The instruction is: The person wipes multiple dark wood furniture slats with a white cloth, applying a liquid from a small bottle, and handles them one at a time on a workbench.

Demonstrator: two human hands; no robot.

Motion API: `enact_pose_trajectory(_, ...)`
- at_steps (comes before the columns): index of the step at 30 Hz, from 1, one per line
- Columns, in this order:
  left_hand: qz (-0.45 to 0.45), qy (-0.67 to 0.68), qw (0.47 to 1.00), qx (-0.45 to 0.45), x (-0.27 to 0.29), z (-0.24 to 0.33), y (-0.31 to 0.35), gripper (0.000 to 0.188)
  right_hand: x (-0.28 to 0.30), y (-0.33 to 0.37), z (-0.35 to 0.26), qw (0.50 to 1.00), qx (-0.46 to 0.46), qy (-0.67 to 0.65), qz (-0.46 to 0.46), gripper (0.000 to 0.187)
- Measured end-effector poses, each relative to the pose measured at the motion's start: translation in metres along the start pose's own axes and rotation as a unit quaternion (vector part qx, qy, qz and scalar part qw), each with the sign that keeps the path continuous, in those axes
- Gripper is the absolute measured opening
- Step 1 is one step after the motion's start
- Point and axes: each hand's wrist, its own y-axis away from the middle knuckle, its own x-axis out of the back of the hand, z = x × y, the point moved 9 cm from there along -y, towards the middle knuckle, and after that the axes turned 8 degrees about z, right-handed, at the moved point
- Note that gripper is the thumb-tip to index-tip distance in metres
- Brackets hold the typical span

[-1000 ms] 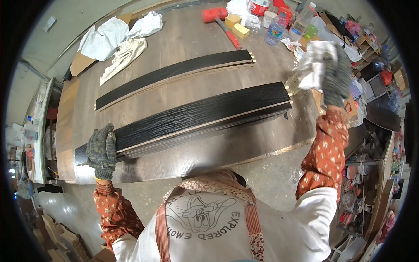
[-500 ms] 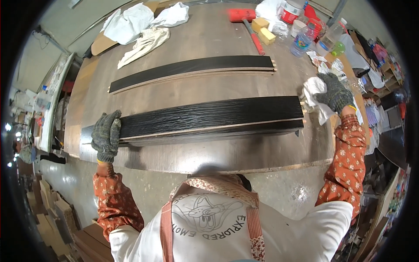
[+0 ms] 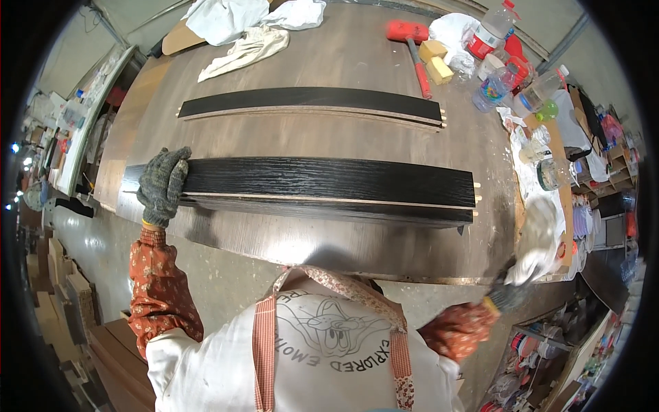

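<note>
My left hand (image 3: 163,187), in a dark grey knit glove, is closed around the left end of the near black board (image 3: 329,180). That board shows a wood-grain face, a pale raw edge along its front and light dowels at its right end. Another dark piece (image 3: 343,208) lies against it on the near side. Off the table's right front corner is my right hand (image 3: 511,287), gloved and smeared by motion, holding a white cloth (image 3: 537,255). Farther back lies a narrower pair of black boards (image 3: 309,101), dowels showing at its ends.
Across the brown table (image 3: 309,244), a red mallet (image 3: 415,58) and yellow sponge blocks (image 3: 436,60) sit at the back right. Plastic bottles (image 3: 495,88) and an open jar (image 3: 549,174) line the right side. White cloths (image 3: 233,20) lie at the back left.
My right hand has swung from the table's right side toward me and down past the front corner, bringing the white cloth along. My left hand stays on the board's end. The view has shifted.
</note>
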Motion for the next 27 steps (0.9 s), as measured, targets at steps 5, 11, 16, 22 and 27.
enact_pose_trajectory(5, -0.018, 0.013, 1.000, 0.019, -0.006, -0.003, 0.002, 0.024, 0.011, 0.004, 0.016, 0.997, 0.017, -0.034, 0.060, 0.038)
enact_pose_trajectory(11, -0.018, -0.015, 1.000, 0.012, -0.007, -0.010, 0.005, 0.026, -0.104, -0.031, -0.058, 0.680, 0.391, 0.620, -0.020, 0.039)
enact_pose_trajectory(16, -0.118, -0.005, 0.992, -0.036, -0.015, 0.002, 0.005, 0.043, -0.233, -0.064, 0.014, 0.544, 0.212, 0.804, -0.114, 0.048)
enact_pose_trajectory(22, -0.178, 0.025, 0.977, -0.113, -0.024, 0.013, 0.008, 0.083, -0.222, -0.110, 0.081, 0.479, 0.164, 0.811, -0.294, 0.049)
enact_pose_trajectory(27, -0.201, 0.012, 0.978, -0.051, -0.029, -0.001, 0.020, 0.085, -0.245, -0.105, 0.005, 0.618, 0.232, 0.737, -0.146, 0.055)
